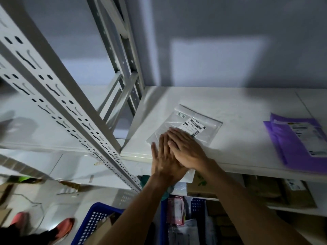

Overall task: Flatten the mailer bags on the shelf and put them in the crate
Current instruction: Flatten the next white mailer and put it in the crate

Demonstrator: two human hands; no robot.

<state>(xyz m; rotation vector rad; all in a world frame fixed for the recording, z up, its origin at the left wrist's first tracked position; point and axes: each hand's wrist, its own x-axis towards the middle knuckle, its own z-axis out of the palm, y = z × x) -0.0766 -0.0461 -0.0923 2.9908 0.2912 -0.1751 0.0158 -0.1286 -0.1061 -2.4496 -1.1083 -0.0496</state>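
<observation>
clear mailer bag (178,123), flat on shelf (244,106)

I'm looking at a plain grey wall (230,23) with a pale rectangle of light (217,62) sitting on it, and everything's looking pretty dim. A perforated white metal upright (58,89) is cutting diagonally across the left, with pale floor (53,202) showing below it.

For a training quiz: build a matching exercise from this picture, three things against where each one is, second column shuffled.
Things:
1 white mailer bag
2 purple mailer bag
3 blue crate

Places:
A below the shelf, lower left
B at the shelf's right end, untouched
C pressed under the flat left hand and right hand

Pairs: 1-C, 2-B, 3-A
</observation>
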